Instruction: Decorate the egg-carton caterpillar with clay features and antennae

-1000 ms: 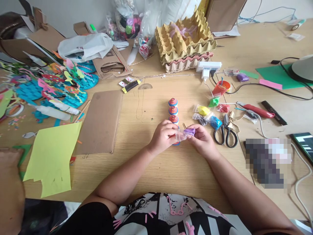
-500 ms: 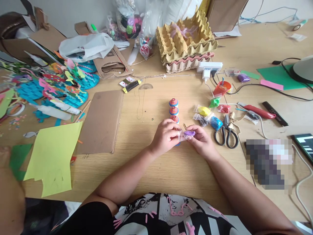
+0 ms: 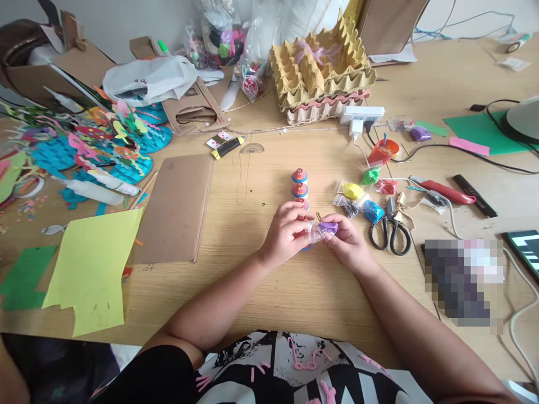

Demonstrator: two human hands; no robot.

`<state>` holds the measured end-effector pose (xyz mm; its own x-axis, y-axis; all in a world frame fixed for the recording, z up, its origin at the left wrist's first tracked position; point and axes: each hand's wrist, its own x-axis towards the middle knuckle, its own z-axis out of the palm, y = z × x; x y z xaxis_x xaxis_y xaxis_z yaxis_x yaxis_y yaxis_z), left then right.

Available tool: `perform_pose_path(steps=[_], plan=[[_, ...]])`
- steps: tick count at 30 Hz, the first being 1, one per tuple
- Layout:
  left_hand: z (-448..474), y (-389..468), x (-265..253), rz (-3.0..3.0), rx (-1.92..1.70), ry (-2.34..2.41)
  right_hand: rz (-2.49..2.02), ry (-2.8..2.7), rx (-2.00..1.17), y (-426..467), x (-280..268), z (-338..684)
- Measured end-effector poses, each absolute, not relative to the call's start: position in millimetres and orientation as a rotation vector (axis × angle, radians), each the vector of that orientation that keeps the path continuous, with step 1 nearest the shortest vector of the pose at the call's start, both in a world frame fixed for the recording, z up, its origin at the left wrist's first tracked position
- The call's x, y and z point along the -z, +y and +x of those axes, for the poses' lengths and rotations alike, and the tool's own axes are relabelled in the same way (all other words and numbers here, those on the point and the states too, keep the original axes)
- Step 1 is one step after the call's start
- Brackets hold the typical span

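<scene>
Both hands hold a small clear plastic bag with a purple lump, perhaps modelling clay, in it (image 3: 327,228). My left hand (image 3: 284,233) is closed on the clear end of the bag. My right hand (image 3: 347,244) pinches the purple end between thumb and fingers. A thin gold-coloured piece (image 3: 319,216) shows just above the bag; whether it is held I cannot tell. Behind my left hand runs a line of small blue pieces with red decorated tops (image 3: 299,175), partly hidden by the hand.
Right of my hands lie yellow (image 3: 351,191) and blue packets (image 3: 373,211), scissors (image 3: 391,227) and an orange cup (image 3: 383,150). Cardboard (image 3: 174,210) and yellow paper (image 3: 90,269) lie left. Egg trays (image 3: 322,73) are stacked behind. A cable (image 3: 452,213) crosses the right side.
The purple bag has turned slightly between my fingers, with both hands almost in place. At the left edge, another person's arm has drawn back and down, uncovering more green paper.
</scene>
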<state>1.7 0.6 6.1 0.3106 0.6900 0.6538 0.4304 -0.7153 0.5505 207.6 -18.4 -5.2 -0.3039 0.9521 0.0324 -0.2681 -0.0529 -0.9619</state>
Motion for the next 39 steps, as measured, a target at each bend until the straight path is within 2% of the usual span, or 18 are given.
perform_pose_path(steps=[6, 11, 15, 22, 31, 39], plan=[[2.2, -0.2, -6.6, 2.359, -1.233, 1.040, -0.825, -1.199, -1.573, -19.9, 2.6, 206.9], [2.8, -1.0, -9.2, 2.412, -1.324, 1.040, -0.813, -1.241, -1.586, -20.7, -1.0, 205.7], [2.8, -2.5, -10.1, 2.457, -1.429, 1.057, -0.836, -1.323, -1.474, -21.5, -0.4, 206.2], [1.8, -6.6, -11.3, 2.504, -1.387, 1.182, -0.904, -1.326, -1.306, -21.3, 6.6, 204.6], [0.2, -1.1, -7.7, 2.386, -1.427, 1.113, -0.818, -1.055, -1.526, -14.5, 16.0, 204.8], [-1.4, 0.9, -2.6, 2.355, -1.322, 1.129, -0.809, -1.077, -1.536, -14.6, 13.7, 206.7]])
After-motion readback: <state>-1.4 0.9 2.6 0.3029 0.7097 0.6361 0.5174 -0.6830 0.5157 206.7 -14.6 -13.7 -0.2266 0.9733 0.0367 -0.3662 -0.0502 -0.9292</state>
